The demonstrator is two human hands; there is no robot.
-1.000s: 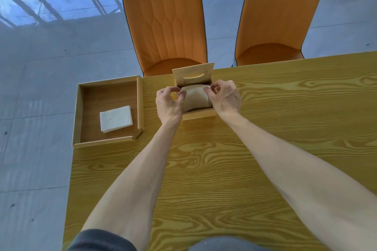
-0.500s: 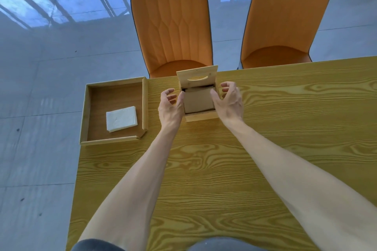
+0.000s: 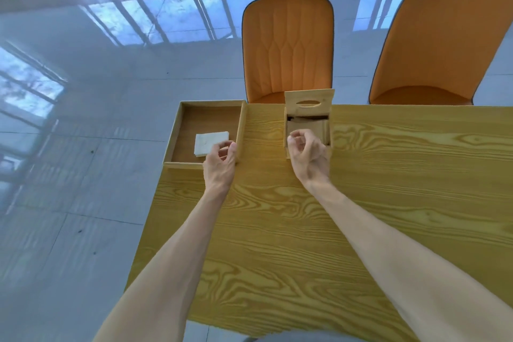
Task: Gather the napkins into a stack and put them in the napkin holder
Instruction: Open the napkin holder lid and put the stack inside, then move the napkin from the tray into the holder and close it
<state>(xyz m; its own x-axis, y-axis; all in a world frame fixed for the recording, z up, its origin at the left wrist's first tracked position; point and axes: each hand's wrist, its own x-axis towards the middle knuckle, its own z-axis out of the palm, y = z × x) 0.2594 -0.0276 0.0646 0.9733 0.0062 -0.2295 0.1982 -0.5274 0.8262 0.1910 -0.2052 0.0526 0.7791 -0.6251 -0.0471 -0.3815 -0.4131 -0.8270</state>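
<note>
1. Looking down from the head camera, a yellow wood-grain table point(image 3: 361, 203) fills the lower right of the view, and both bare forearms reach forward over it.
2. A shallow rectangular wooden tray point(image 3: 177, 130) sits at the table's far left corner, its left part overhanging the table edge above the pale glossy tiled floor point(image 3: 83, 175).
3. A small stack of white square napkins point(image 3: 211, 142) lies flat on the tray's brown bottom, toward its near right part.
4. The left hand point(image 3: 220, 164) hangs over the tray's near right corner, fingers loosely curled and thumb apart from them, holding nothing; its fingertips point(image 3: 224, 147) are just beside the stack's right edge, and contact cannot be told.
5. A light wooden box-shaped napkin holder point(image 3: 308, 119) stands at the table's far edge, to the right of the tray and apart from it.
6. Its hinged lid with an oval slot point(image 3: 308, 100) stands upright at the back, leaving the box open.
7. Brownish folded napkins point(image 3: 306, 126) lie inside the holder.
8. The right hand point(image 3: 306, 155) is in front of the holder's near wall, fingers curled inward into a loose fist, empty, covering part of the box.
9. Two orange upholstered chairs, one directly behind the holder point(image 3: 287, 47) and one further right point(image 3: 444, 41), face the table's far side.
</note>
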